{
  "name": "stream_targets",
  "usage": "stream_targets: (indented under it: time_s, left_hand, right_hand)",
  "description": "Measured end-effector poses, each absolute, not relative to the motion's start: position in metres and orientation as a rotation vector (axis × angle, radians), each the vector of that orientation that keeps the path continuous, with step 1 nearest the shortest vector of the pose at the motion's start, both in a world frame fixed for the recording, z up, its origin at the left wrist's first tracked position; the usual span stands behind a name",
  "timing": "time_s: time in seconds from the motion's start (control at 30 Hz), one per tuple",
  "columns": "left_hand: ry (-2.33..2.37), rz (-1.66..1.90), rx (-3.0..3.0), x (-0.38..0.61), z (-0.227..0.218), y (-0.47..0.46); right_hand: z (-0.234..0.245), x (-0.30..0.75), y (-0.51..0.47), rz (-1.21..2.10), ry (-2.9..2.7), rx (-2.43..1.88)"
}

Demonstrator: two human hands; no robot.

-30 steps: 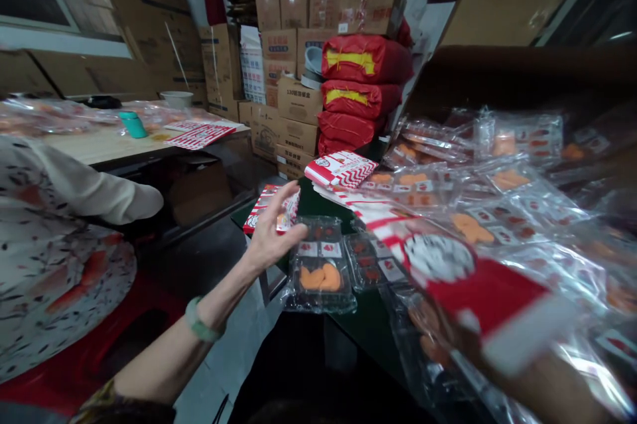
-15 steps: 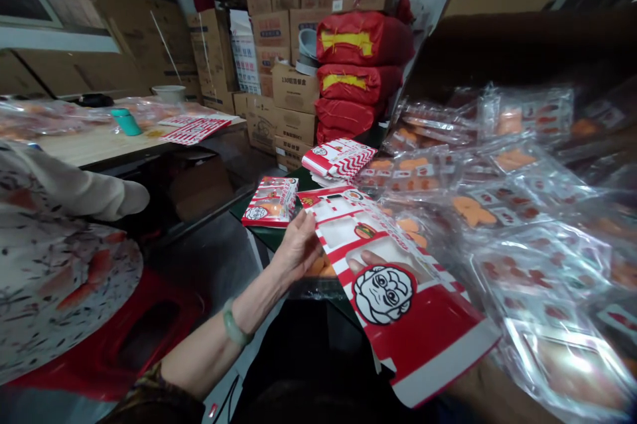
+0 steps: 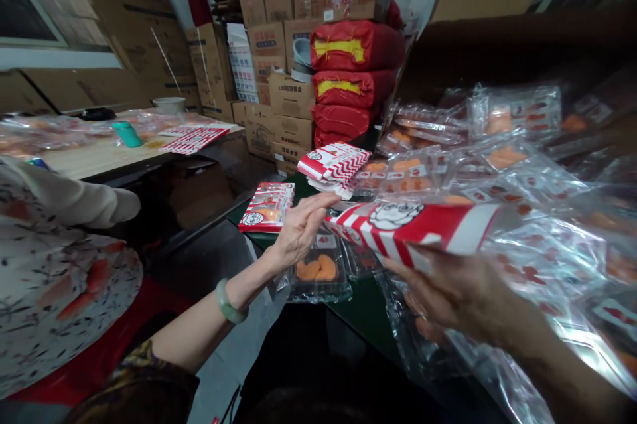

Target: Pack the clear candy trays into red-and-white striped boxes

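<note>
A red-and-white printed cardboard box (image 3: 398, 228) with a cartoon face is held sideways above the dark green table. My right hand (image 3: 442, 288) grips it from below at its right part, partly blurred. At the box's left end, my left hand (image 3: 301, 228) has its fingers stretched out close together, the tips at the box's end. Below the left hand lies a clear-wrapped tray (image 3: 321, 268) with orange pieces. A filled printed box (image 3: 269, 205) rests just left of the hand, and a stack of flat printed boxes (image 3: 333, 162) lies beyond it.
Many clear plastic packs (image 3: 527, 212) with orange pieces are heaped on the right. Another person's sleeve (image 3: 84, 198) is at the left, by a wooden table (image 3: 99, 162) with a teal bottle (image 3: 127, 134). Cardboard cartons (image 3: 293, 95) and red bundles (image 3: 348, 46) are stacked behind.
The printed box has turned from facing me to edge-on and nearly level. My right hand has come into view beneath it. My left fingers have straightened, and the wrapped tray is uncovered.
</note>
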State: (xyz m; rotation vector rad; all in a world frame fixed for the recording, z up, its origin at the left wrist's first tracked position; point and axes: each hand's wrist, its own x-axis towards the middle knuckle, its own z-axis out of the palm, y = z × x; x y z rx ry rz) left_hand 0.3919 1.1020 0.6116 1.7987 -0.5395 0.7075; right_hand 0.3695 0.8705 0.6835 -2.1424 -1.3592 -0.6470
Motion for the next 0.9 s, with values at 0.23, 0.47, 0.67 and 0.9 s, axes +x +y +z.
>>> stream_targets:
  time_s: [0.23,0.47,0.67,0.9]
  left_hand:
    - [-0.504,0.338,1.696,0.389,0.629,1.084]
    - [-0.523,-0.040,1.504,0.386,0.632,1.092]
    - [-0.241,0.025,1.377,0.391,0.619,1.074]
    - [-0.192,0.013,1.424,0.403,0.629,1.128]
  right_hand:
    - [0.725,0.393,0.879,-0.714,-1.666,-1.967]
    - [0.727,0.399,0.878,-0.468,-1.532,-1.978]
    - [0.728,0.412,0.877,-0.201,-1.107,-1.965]
    - [0.700,0.455,0.867,0.069,-0.506,-1.606]
